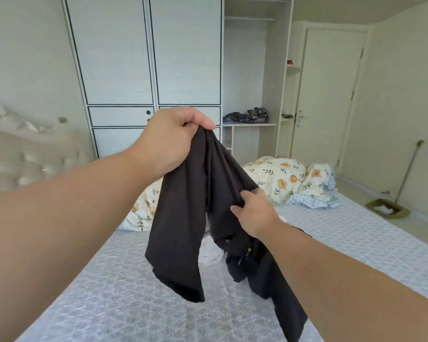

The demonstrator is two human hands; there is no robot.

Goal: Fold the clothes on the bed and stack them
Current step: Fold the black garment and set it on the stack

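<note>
1. Gripping a bunched edge of the dark charcoal cloth garment (183, 218), the person's left hand (168, 141) is curling its fingers tight and lifting high, seemingly so the fabric is hanging free above the pale blue patterned bed (104, 292).
2. Pinching a lower fold between thumb and fingers, the right hand (253, 213) is probably hunting for a seam.
3. Lying beneath are one white garment (211, 253) and at least one more dark piece (262, 275).
4. Sitting beyond is one crumpled floral quilt (287, 178).
</note>
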